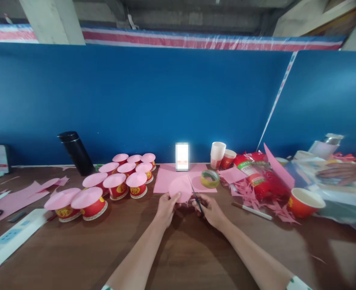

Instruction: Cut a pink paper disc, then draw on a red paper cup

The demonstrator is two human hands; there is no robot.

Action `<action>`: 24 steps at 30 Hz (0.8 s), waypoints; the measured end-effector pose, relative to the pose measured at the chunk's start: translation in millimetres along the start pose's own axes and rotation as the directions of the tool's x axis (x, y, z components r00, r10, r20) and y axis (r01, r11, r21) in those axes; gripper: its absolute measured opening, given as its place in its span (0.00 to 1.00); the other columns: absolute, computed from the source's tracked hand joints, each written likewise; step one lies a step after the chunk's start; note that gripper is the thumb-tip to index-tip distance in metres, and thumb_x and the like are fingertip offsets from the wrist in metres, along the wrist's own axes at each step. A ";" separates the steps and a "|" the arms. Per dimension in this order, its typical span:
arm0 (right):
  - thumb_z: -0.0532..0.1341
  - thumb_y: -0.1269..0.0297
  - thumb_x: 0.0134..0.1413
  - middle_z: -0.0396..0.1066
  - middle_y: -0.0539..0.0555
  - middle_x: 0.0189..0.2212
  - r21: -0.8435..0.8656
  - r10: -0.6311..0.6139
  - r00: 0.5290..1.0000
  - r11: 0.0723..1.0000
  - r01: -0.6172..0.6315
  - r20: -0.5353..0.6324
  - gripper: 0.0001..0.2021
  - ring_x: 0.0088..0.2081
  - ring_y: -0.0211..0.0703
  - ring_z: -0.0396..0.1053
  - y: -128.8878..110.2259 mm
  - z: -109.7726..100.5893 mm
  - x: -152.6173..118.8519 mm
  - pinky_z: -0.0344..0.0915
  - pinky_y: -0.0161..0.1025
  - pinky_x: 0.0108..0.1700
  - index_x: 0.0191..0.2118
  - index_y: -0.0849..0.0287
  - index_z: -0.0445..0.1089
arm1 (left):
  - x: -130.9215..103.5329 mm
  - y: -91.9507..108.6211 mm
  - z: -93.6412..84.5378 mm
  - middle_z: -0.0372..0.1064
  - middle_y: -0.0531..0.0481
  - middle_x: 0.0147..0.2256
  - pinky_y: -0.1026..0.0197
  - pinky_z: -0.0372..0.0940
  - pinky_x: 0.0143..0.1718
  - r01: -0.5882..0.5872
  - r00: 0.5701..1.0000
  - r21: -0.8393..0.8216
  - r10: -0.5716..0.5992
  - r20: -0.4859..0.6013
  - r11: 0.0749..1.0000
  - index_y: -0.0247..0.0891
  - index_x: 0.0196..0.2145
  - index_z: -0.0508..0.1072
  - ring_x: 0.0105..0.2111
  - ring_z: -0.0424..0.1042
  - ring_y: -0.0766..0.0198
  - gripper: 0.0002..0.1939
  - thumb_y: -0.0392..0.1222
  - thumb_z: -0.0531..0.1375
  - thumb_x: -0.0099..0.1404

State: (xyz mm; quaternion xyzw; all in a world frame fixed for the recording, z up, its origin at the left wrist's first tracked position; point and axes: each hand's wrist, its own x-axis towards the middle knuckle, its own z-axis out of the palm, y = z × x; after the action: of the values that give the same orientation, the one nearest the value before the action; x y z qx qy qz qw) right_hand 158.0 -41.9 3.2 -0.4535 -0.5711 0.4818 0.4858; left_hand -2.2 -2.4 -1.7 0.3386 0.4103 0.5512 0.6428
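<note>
A round piece of pink paper is pinched in my left hand, thumb on its face. My right hand grips a pair of dark-handled scissors, their blades pointing up along the disc's right edge. Whether the blades touch the paper I cannot tell. Behind the hands lies a pink paper sheet with a roll of tape on its right part. To the left stand several upside-down red paper cups, each topped with a pink paper disc.
A black flask and a white power strip are on the left. On the right lie a red plastic packet, pink scraps, a white pen and an orange cup. Another person's hand touches clear plastic at far right.
</note>
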 end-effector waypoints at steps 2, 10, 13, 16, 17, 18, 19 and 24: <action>0.62 0.54 0.46 0.62 0.47 0.19 -0.006 -0.003 1.000 1.000 0.003 -0.002 0.19 0.19 0.32 0.58 0.5 -0.2 0.1 0.53 0.28 0.18 0.41 0.62 0.69 | 0.6 -0.4 -0.1 0.69 0.50 0.23 0.71 0.61 0.19 0.004 1.000 0.009 -0.004 -0.010 1.000 0.29 0.29 0.73 0.19 0.64 0.73 0.18 0.44 0.69 0.42; 0.61 0.55 0.47 0.61 0.47 0.20 -0.018 -0.009 1.000 1.000 0.009 0.014 0.18 0.20 0.31 0.58 3.0 -1.2 0.6 0.53 0.28 0.18 0.41 0.62 0.68 | 1.4 -2.3 -2.1 0.69 0.50 0.22 0.71 0.60 0.18 -0.022 0.999 0.008 0.022 0.023 1.000 0.29 0.29 0.73 0.19 0.63 0.73 0.19 0.46 0.68 0.43; 0.61 0.55 0.48 0.61 0.47 0.20 -0.016 -0.017 1.000 1.000 0.017 0.023 0.17 0.20 0.31 0.57 2.3 -1.5 0.4 0.52 0.28 0.18 0.41 0.62 0.68 | 0.8 -1.6 -1.6 0.69 0.50 0.22 0.71 0.60 0.18 -0.021 0.999 0.007 0.021 0.025 1.000 0.29 0.29 0.73 0.19 0.63 0.73 0.19 0.46 0.68 0.43; 0.61 0.55 0.47 0.61 0.46 0.20 -0.021 -0.018 0.999 1.000 0.019 0.026 0.17 0.20 0.31 0.58 1.8 -1.7 0.2 0.52 0.28 0.18 0.41 0.62 0.68 | -0.2 -0.4 -0.3 0.69 0.49 0.23 0.70 0.60 0.18 -0.019 1.000 0.010 0.019 0.022 1.000 0.29 0.29 0.73 0.19 0.64 0.72 0.19 0.45 0.68 0.42; 0.61 0.55 0.47 0.61 0.47 0.20 -0.021 -0.016 1.000 1.000 0.017 0.026 0.17 0.20 0.32 0.58 1.8 -1.7 0.2 0.52 0.28 0.18 0.41 0.62 0.68 | -0.4 -0.2 0.0 0.70 0.49 0.23 0.70 0.60 0.18 -0.017 1.000 0.011 0.017 0.016 1.000 0.29 0.29 0.73 0.19 0.64 0.72 0.19 0.45 0.69 0.42; 0.61 0.55 0.47 0.61 0.47 0.20 -0.020 -0.014 1.000 1.000 0.015 0.025 0.17 0.20 0.32 0.58 1.9 -1.8 0.3 0.52 0.28 0.18 0.40 0.62 0.69 | -0.4 0.0 0.3 0.70 0.49 0.23 0.70 0.60 0.18 -0.016 1.000 0.011 0.016 0.009 1.000 0.29 0.29 0.73 0.19 0.64 0.72 0.19 0.45 0.69 0.42; 0.61 0.55 0.47 0.61 0.47 0.20 -0.019 -0.013 1.000 1.000 0.013 0.024 0.17 0.20 0.31 0.58 2.2 -1.8 0.3 0.52 0.28 0.18 0.40 0.62 0.69 | -0.4 0.0 0.3 0.70 0.49 0.23 0.70 0.61 0.18 -0.015 1.000 0.012 0.015 0.002 1.000 0.29 0.30 0.73 0.19 0.64 0.72 0.19 0.45 0.69 0.42; 0.61 0.55 0.48 0.61 0.47 0.20 -0.009 -0.017 1.000 1.000 0.017 0.017 0.17 0.20 0.31 0.57 4.4 -1.6 0.7 0.52 0.27 0.18 0.41 0.62 0.69 | 0.2 -0.2 -0.4 0.70 0.48 0.24 0.71 0.60 0.18 -0.016 1.000 0.008 0.016 0.017 1.000 0.29 0.29 0.73 0.19 0.63 0.73 0.20 0.46 0.69 0.42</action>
State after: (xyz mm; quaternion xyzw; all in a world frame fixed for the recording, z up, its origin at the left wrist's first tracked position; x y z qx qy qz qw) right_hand 159.7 -40.5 -1.0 -0.4466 -0.5813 0.4788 0.4831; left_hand -2.5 -2.3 -2.1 0.3491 0.4044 0.5517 0.6404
